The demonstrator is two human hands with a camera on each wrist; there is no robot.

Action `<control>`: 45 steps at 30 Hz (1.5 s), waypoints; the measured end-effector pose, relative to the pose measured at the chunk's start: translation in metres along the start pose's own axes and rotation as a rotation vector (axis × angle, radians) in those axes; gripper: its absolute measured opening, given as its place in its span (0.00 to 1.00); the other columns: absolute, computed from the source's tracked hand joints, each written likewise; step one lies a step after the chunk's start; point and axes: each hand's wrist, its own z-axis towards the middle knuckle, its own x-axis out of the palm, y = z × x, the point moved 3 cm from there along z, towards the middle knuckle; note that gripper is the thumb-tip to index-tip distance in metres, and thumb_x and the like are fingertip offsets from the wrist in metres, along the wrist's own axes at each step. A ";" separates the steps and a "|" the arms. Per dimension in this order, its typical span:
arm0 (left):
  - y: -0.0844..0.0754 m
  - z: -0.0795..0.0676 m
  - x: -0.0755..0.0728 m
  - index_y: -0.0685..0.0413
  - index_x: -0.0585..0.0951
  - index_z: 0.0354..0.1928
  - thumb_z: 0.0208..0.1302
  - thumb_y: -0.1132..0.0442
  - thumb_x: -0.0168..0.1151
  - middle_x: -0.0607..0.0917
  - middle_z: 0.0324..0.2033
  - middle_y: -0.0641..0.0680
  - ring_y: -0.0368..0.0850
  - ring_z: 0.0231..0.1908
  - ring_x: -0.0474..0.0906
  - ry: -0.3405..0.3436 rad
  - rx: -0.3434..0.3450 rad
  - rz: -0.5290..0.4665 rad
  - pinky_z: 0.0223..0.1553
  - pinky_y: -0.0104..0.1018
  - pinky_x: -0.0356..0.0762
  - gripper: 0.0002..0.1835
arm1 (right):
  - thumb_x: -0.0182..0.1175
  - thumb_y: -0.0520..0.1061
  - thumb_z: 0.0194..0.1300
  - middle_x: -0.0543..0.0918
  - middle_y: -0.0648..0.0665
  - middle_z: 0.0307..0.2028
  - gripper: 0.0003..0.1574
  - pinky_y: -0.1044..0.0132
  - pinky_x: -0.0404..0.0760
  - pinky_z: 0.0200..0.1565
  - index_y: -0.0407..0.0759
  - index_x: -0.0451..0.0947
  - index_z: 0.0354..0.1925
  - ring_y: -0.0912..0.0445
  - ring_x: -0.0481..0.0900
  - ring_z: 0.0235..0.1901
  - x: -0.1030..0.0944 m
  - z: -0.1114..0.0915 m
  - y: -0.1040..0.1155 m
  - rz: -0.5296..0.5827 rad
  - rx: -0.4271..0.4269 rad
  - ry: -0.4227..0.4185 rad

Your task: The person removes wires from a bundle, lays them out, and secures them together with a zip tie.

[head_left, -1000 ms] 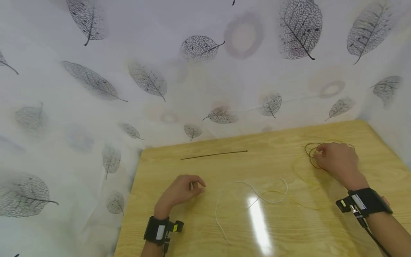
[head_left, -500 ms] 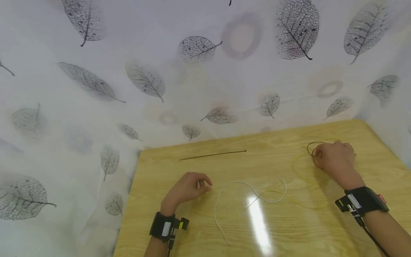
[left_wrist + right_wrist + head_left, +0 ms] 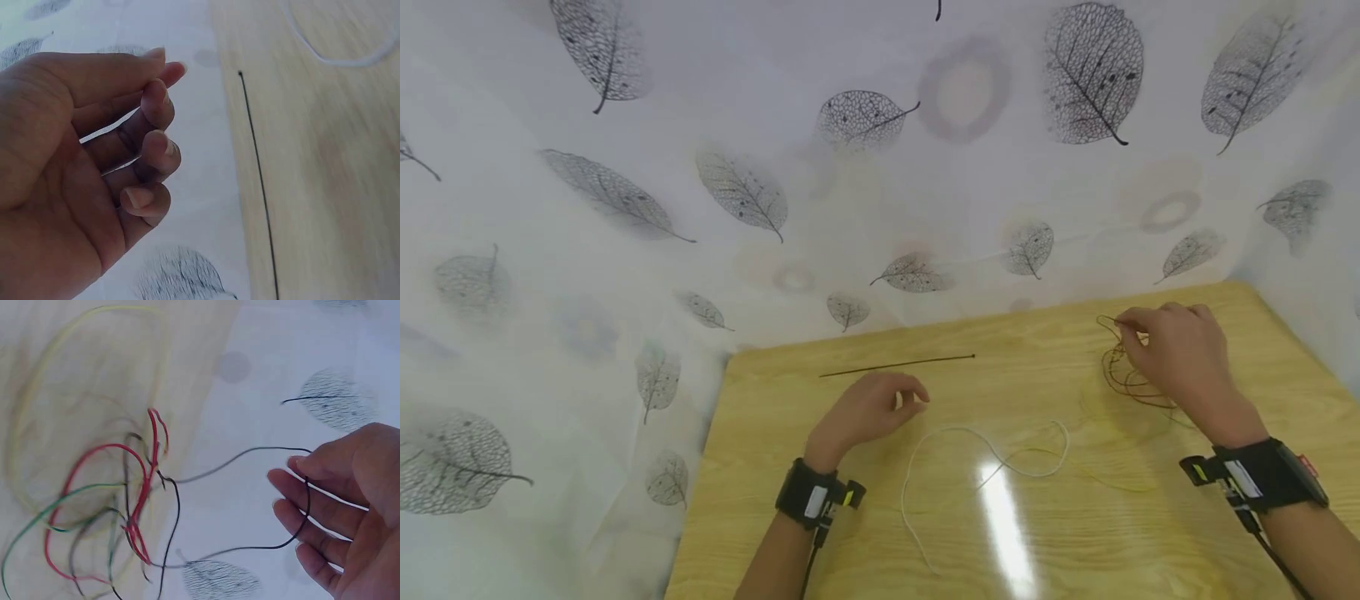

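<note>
My right hand (image 3: 1191, 358) pinches a loop of thin black wire (image 3: 237, 548) between thumb and forefinger. From that loop hangs a tangled bunch with red wire (image 3: 148, 481) and green wire (image 3: 81, 487) in the right wrist view. Whether the bunch still touches the table I cannot tell. My left hand (image 3: 872, 408) holds nothing; its fingers are loosely curled, thumb close to the forefinger. Just beyond it lies a thin, straight, dark strip (image 3: 898, 363) with a small knob at one end, also seen in the left wrist view.
A white cord (image 3: 955, 429) curves over the middle of the wooden table (image 3: 1075, 550). A yellow wire (image 3: 1105, 482) lies beside it. Leaf-patterned sheeting (image 3: 880, 192) stands behind the table and along its sides.
My right hand has moved away from me and up, drawing the wire bunch with it, so the tangle now hangs below the fingers. My left hand has shifted right and forward toward the strip.
</note>
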 end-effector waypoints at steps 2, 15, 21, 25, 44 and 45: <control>-0.008 0.016 0.000 0.44 0.85 0.44 0.68 0.57 0.61 0.83 0.31 0.39 0.31 0.29 0.75 0.001 0.031 0.026 0.30 0.27 0.76 0.07 | 0.65 0.41 0.57 0.75 0.45 0.08 0.09 0.45 0.71 0.30 0.39 0.89 0.36 0.50 0.65 0.10 -0.006 0.007 0.005 0.001 -0.006 -0.031; -0.035 0.082 0.004 0.49 0.85 0.48 0.67 0.59 0.62 0.85 0.39 0.43 0.32 0.29 0.75 0.058 0.127 0.083 0.31 0.25 0.75 0.10 | 0.67 0.40 0.59 0.86 0.36 0.21 0.08 0.48 0.67 0.25 0.40 0.89 0.38 0.46 0.69 0.13 -0.039 0.026 0.002 -0.006 0.039 -0.253; -0.047 0.104 0.005 0.48 0.84 0.49 0.68 0.59 0.61 0.85 0.40 0.43 0.32 0.33 0.76 0.069 0.170 0.129 0.35 0.25 0.76 0.10 | 0.66 0.40 0.63 0.88 0.32 0.29 0.07 0.41 0.63 0.39 0.39 0.89 0.38 0.38 0.74 0.27 -0.061 0.036 -0.010 -0.003 0.123 -0.434; -0.052 0.114 0.007 0.48 0.85 0.48 0.67 0.59 0.62 0.85 0.40 0.43 0.33 0.39 0.78 0.065 0.186 0.134 0.39 0.25 0.77 0.10 | 0.66 0.40 0.64 0.87 0.31 0.31 0.08 0.41 0.58 0.40 0.39 0.89 0.39 0.38 0.73 0.28 -0.075 0.041 -0.016 0.026 0.166 -0.498; -0.090 0.199 0.012 0.45 0.85 0.48 0.72 0.54 0.56 0.78 0.48 0.46 0.36 0.38 0.75 -0.167 0.183 0.092 0.34 0.27 0.77 0.11 | 0.72 0.35 0.52 0.89 0.41 0.28 0.12 0.51 0.64 0.33 0.42 0.90 0.38 0.50 0.75 0.26 -0.023 0.041 0.033 0.133 -0.189 -0.255; -0.089 0.200 0.011 0.45 0.86 0.45 0.72 0.53 0.56 0.80 0.46 0.44 0.35 0.38 0.75 -0.192 0.172 0.099 0.34 0.26 0.76 0.10 | 0.72 0.35 0.52 0.89 0.41 0.28 0.12 0.51 0.64 0.34 0.42 0.90 0.38 0.49 0.75 0.26 -0.023 0.041 0.029 0.117 -0.189 -0.249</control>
